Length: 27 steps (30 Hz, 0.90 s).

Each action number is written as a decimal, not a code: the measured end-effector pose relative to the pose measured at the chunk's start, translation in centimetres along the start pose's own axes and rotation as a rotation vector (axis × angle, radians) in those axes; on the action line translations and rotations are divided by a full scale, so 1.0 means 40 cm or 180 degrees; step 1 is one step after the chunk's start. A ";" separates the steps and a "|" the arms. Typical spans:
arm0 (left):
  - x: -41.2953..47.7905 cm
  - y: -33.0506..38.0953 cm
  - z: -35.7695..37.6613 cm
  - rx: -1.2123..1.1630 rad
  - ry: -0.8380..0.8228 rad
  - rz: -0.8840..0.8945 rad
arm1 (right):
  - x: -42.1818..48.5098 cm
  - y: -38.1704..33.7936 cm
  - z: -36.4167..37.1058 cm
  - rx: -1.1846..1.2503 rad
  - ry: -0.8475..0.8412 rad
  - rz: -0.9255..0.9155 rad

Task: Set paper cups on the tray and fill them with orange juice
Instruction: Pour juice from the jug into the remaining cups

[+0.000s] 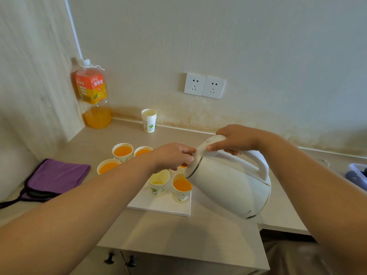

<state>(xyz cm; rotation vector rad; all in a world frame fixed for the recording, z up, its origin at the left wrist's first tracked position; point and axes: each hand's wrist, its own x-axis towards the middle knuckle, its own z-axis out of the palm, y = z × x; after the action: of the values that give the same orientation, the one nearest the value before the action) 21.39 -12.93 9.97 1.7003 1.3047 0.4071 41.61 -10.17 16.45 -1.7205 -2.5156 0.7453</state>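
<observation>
Full near the brim: near-right cup (181,185) on the white tray (158,207), directly under the lip of the tilted kettle (228,183). Full as well: back-left cup (122,151), back cup (142,151) and left cup (108,166); tray beneath those three hidden by the left forearm, so on it or off it cannot tell. Glimpsed behind the left hand (174,155): a half-hidden cup (183,165), orange inside, level unreadable. Left to fill: near-middle cup (158,182), just beside the near-right one, with only a thin pool of juice at the bottom. Judged well past halfway; likely next, swinging the spout across to that near-middle cup without dribbling on the tray. Kettle handle wrapped by the right hand (236,140), thumb laid on the lid. Lid's front edge pinched by the left hand, thumb above, fingers below, seemingly to steady the pour. Further out on the counter (178,231): stack of spare cups (149,120) by the wall, well apart from the tray; juice bottle (93,92) in the corner, capped, mostly drained; purple cloth (57,175) at left; wall socket (204,85) above; bluish container (357,173) at far right
</observation>
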 end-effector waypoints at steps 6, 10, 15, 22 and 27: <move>-0.001 -0.002 0.000 -0.0014 -0.0001 -0.0014 | -0.002 -0.003 -0.001 -0.0062 -0.0011 -0.0014; 0.002 -0.004 -0.001 -0.0015 -0.0007 -0.0033 | 0.002 -0.006 -0.002 -0.0084 -0.0042 0.0008; 0.003 -0.007 0.000 -0.0072 -0.0032 -0.0063 | 0.004 -0.004 -0.001 -0.0107 -0.0059 0.0015; 0.002 -0.013 0.002 -0.0079 -0.0034 -0.0061 | 0.002 -0.006 -0.002 -0.0123 -0.0070 0.0039; 0.003 -0.011 0.001 -0.0096 -0.0035 -0.0064 | 0.003 -0.001 -0.001 -0.0131 -0.0060 0.0053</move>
<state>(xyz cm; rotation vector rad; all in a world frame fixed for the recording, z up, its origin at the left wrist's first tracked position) 21.20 -12.84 9.55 1.6610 1.3005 0.4035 41.53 -10.05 16.45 -1.7576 -2.5499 0.7192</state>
